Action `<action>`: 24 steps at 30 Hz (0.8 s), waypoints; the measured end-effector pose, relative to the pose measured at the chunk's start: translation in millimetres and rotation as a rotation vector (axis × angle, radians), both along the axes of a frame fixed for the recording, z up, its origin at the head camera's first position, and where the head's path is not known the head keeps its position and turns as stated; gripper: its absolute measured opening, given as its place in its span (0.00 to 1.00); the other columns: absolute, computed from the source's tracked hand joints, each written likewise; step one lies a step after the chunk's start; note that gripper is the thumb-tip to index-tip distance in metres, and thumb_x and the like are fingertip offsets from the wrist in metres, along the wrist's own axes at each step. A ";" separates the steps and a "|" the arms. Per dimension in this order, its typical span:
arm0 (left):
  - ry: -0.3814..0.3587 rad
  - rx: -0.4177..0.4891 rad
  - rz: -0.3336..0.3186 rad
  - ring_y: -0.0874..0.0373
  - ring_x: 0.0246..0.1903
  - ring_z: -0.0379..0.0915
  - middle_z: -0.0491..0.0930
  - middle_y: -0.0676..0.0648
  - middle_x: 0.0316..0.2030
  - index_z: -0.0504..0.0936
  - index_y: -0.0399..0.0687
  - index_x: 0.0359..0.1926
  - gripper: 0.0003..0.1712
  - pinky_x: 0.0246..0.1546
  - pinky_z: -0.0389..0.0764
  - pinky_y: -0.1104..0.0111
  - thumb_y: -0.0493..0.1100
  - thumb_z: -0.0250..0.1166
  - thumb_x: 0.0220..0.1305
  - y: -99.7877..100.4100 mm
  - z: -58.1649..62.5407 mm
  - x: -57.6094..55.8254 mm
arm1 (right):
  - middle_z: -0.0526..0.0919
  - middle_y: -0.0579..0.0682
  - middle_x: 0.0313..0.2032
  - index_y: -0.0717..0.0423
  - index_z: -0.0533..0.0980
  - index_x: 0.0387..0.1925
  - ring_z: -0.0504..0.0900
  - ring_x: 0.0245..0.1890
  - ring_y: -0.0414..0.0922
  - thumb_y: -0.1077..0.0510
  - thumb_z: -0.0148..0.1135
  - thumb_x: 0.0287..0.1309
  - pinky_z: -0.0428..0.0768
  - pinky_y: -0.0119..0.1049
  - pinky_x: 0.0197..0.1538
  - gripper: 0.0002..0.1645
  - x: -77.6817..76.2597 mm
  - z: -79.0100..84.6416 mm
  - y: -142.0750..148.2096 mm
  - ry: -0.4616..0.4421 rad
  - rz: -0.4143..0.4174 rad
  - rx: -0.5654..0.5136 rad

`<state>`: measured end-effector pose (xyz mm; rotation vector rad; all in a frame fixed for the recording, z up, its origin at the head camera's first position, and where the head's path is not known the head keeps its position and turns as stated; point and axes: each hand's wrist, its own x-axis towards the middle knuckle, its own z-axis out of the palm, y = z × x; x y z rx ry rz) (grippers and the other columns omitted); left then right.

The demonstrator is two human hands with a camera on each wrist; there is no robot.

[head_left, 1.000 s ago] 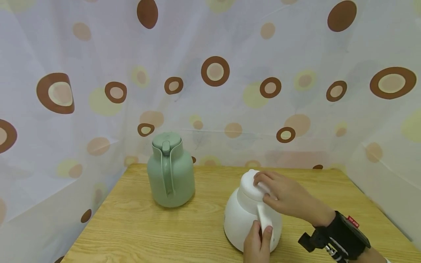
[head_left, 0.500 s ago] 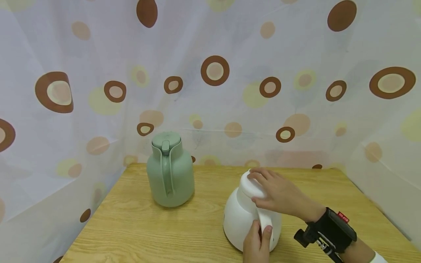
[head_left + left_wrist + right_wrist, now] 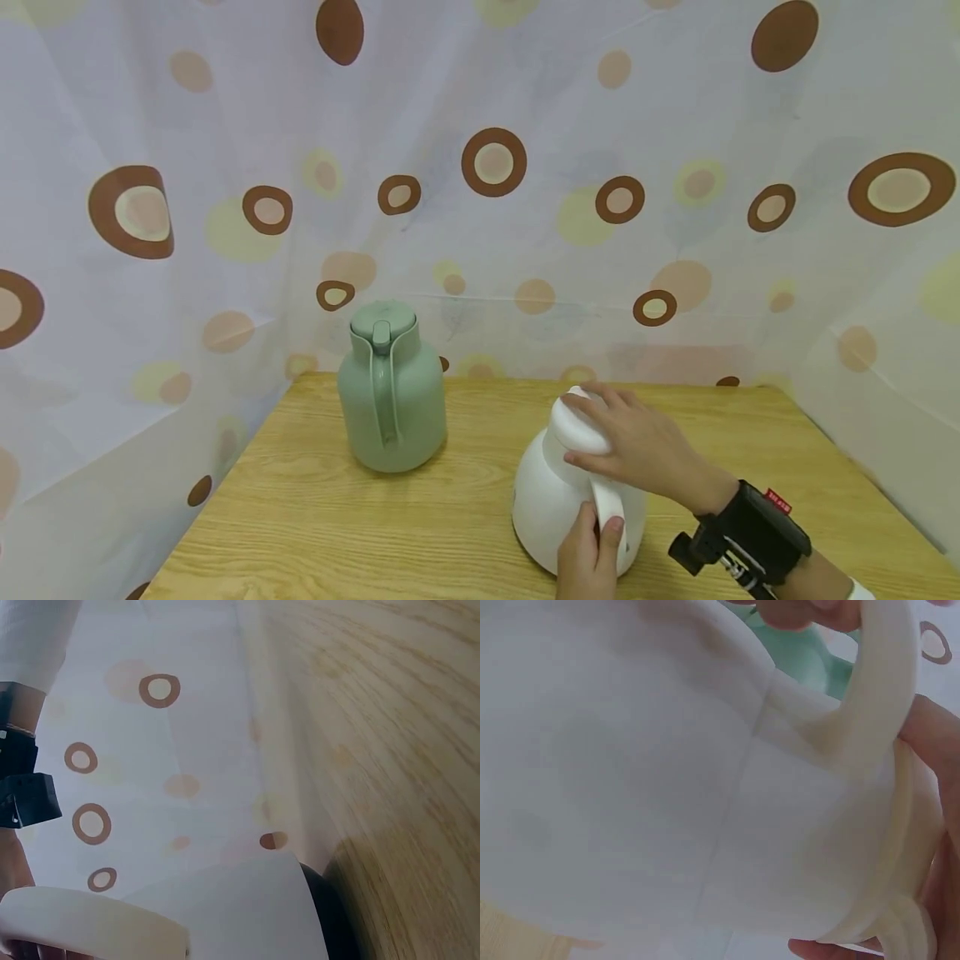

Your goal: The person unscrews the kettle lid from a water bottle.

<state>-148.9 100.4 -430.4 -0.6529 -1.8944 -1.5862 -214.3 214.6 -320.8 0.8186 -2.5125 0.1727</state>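
Observation:
A white, round-bodied vacuum jug (image 3: 543, 512) stands upright on the wooden table, right of the middle in the head view. My left hand (image 3: 588, 557) grips its handle (image 3: 607, 497) low down, thumb on the near side. From the right, my right hand (image 3: 641, 442) holds the jug's white lid (image 3: 573, 429), fingers over the top and thumb low on the near side. The right wrist view shows the jug's body (image 3: 630, 772) close up, with my right hand wrapped about the lid end. The lid appears seated on the neck. The left wrist view shows mostly the handle (image 3: 90, 922) and body.
A pale green vacuum jug (image 3: 408, 408) stands upright to the left, further back, its handle facing me. Wooden tabletop (image 3: 337, 533) spreads around both jugs. A white curtain (image 3: 420, 100) with brown and yellow circles closes off the back and sides.
My right hand has shifted leftward over the lid; its fingers reach further across and the thumb has moved left. The left hand and both jugs have stayed put.

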 end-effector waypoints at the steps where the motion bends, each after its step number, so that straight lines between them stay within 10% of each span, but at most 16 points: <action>1: -0.003 -0.005 -0.004 0.73 0.21 0.58 0.62 0.58 0.20 0.68 0.43 0.33 0.06 0.19 0.62 0.82 0.40 0.56 0.65 -0.4 0.5 0.0 | 0.70 0.59 0.55 0.49 0.70 0.58 0.73 0.46 0.58 0.34 0.62 0.49 0.77 0.46 0.30 0.38 -0.9 0.6 1.3 -0.007 0.008 0.001; 9: -0.054 -0.029 -0.064 0.73 0.21 0.60 0.65 0.57 0.21 0.68 0.42 0.32 0.07 0.20 0.65 0.81 0.41 0.55 0.66 -1.4 4.3 0.2 | 0.69 0.54 0.56 0.46 0.69 0.58 0.74 0.46 0.52 0.39 0.65 0.49 0.76 0.42 0.32 0.36 -8.3 9.6 17.1 -0.080 0.072 -0.106; 21: -0.220 -0.042 -0.151 0.70 0.23 0.64 0.68 0.59 0.22 0.68 0.45 0.31 0.10 0.22 0.68 0.77 0.46 0.54 0.66 10.0 7.4 -7.7 | 0.70 0.54 0.49 0.57 0.59 0.62 0.73 0.42 0.46 0.54 0.47 0.68 0.74 0.34 0.38 0.24 -19.8 0.3 79.4 -0.411 -0.030 -0.750; 24: -0.223 -0.050 -0.172 0.70 0.23 0.65 0.70 0.58 0.23 0.68 0.45 0.32 0.11 0.23 0.69 0.77 0.47 0.54 0.66 14.7 7.4 -10.6 | 0.73 0.47 0.44 0.51 0.60 0.61 0.75 0.38 0.39 0.50 0.35 0.72 0.76 0.32 0.39 0.21 -23.6 -10.1 103.4 -0.548 0.060 -0.962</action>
